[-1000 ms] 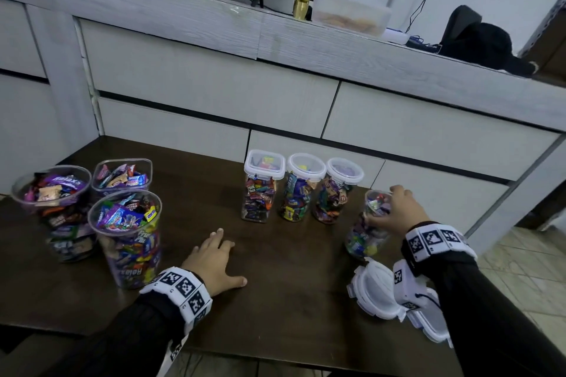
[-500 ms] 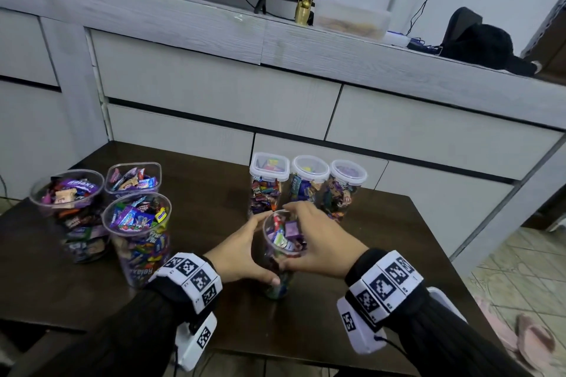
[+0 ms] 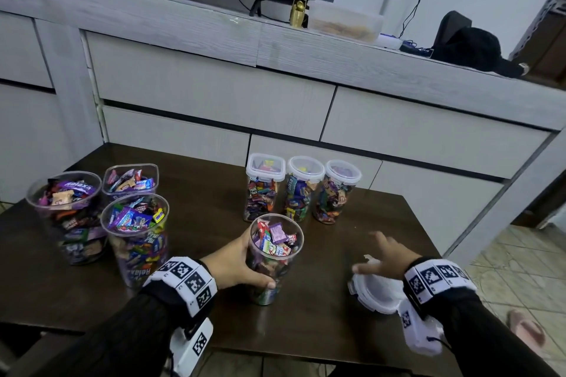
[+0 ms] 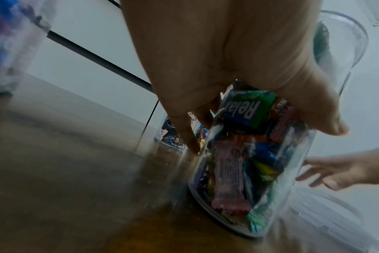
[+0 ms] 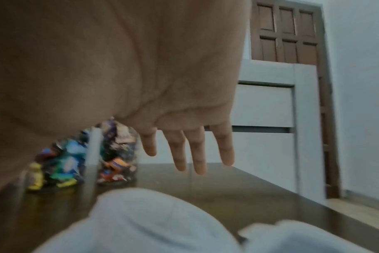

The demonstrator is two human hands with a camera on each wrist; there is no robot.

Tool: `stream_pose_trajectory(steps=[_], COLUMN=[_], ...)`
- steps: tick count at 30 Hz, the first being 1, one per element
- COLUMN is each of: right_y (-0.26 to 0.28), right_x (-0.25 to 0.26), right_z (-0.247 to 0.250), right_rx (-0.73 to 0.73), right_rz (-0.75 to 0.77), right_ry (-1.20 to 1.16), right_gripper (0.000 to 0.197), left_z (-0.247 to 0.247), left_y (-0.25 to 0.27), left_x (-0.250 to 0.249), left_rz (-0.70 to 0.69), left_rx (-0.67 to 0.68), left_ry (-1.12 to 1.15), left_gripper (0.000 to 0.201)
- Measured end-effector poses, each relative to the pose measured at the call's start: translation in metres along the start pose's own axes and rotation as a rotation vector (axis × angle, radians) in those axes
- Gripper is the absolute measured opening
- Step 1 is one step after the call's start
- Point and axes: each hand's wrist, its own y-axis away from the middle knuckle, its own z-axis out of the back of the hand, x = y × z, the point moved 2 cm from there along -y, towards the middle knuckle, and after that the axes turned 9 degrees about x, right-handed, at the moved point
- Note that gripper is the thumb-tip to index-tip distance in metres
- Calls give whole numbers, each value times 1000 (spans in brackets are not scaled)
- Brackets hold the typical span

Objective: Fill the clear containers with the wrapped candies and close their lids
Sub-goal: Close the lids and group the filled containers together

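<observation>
The round clear container [image 3: 275, 257] sits near the front middle of the dark wooden table [image 3: 306, 324], packed to the rim with wrapped candies [image 3: 274, 240] and still lidless. The left hand [image 3: 235, 263] has fingers and thumb curled around its lower wall, steadying it upright. The right hand [image 3: 382, 257] is spread wide with nothing in it, hovering right over the white round lid [image 3: 375, 292] at the table's right front edge (touching or not, I can't tell, it's blurry). So I'd say this is the capping step: the next move calls for getting that lid, seating it flat on the rim and pressing it down. Three lidded containers [image 3: 301, 188] stand behind, three open tubs of candy [image 3: 134, 236] off left.
</observation>
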Motion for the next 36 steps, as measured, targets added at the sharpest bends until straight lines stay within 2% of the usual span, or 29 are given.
stream_pose_trajectory(steps=[2, 4, 8, 12, 15, 19, 21, 24, 29, 33, 36], right_y=[-7, -10, -14, -10, 4, 32, 45, 56, 52, 50, 49], right_x=[-21, -32, -40, -34, -12, 54, 93, 137, 165, 169, 167], right_z=[-13, -23, -28, -13, 12, 38, 38, 25, 4, -5, -3], right_rx=[70, 115, 94, 69, -38, -211, -231, -163, -94, -123, -132], right_rz=[-94, -111, -87, -30, 81, 421, 589, 746, 803, 858, 882], right_ry=[17, 4, 29, 35, -11, -119, -129, -139, -39, -34, -38], right_gripper=[105, 96, 74, 69, 76, 90, 88, 79, 88, 78, 73], left_z=[1, 1, 0, -1, -1, -1, -1, -2, -2, -3, -3], left_y=[0, 0, 0, 0, 0, 1, 1, 2, 4, 5, 4], left_x=[1, 2, 2, 3, 3, 2, 0, -3, -7, -9, -9], left_rz=[11, 23, 18, 5, -5, -2, -15, -56, -76, -110, -101], left_rx=[3, 8, 1, -13, -20, -11, -13, -25, -24, 7, -5], left_ry=[-6, -5, -11, -3, -1, -13, -11, 16, -19, -105, -84], left_gripper=[106, 112, 114, 109, 109, 112, 108, 106, 91, 84, 83])
